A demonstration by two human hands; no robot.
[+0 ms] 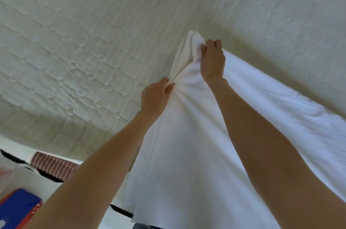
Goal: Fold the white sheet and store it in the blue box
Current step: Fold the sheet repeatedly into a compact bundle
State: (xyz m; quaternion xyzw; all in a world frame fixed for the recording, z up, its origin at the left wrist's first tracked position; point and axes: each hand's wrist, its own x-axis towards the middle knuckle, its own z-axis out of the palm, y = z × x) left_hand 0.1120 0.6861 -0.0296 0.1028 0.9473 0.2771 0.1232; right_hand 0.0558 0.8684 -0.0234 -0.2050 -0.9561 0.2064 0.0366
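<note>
1. The left hand [156, 95] is pinching a gathered bunch of the white sheet [187, 154], fingers curled tight.
2. The right hand [212, 60], just beyond and to the right of it, is gripping a bunched corner of the sheet.
3. The sheet is draping from both hands down over the quilted mattress [84, 41].
4. The blue box [16, 208] is sitting well behind the left hand, by a pink ribbed object [54, 167].

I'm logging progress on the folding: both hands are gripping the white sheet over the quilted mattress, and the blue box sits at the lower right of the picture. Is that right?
Not quite. The blue box sits at the lower left of the head view, not the lower right. The rest holds: the left hand and right hand both grip the white sheet over the quilted mattress.
</note>
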